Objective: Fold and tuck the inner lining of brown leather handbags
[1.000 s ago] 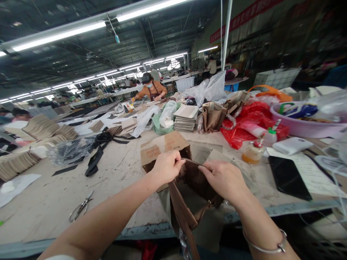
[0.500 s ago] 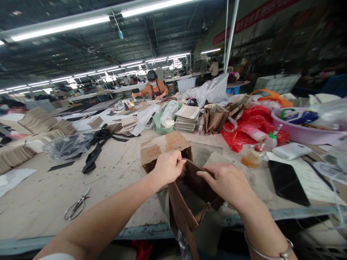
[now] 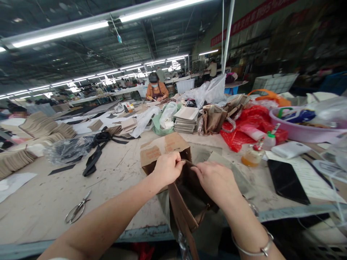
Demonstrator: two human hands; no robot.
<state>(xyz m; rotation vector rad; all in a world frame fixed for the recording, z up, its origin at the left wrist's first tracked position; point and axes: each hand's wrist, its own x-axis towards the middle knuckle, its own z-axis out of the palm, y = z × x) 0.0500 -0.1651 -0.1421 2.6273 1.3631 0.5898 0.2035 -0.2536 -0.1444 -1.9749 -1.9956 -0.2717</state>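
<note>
A brown handbag stands at the table's near edge with its mouth open toward me. My left hand pinches the far corner of its rim between thumb and fingers. Close beside it, my right hand grips the same far rim, thumb inside the bag. The fingertips under the right hand are partly hidden. Behind the bag lies an open cardboard box, touching or nearly touching my left hand. A strap and clear plastic wrapping hang from the bag's near side.
Scissors lie at left, near black straps. To the right are a black phone, a bottle of amber liquid, a red plastic bag and a pink basin. Stacked panels stand behind. A co-worker sits across the table.
My right hand has slid left along the bag's rim, closer to my left hand. The left hand stays in place. The co-worker's outstretched arm has drawn in.
</note>
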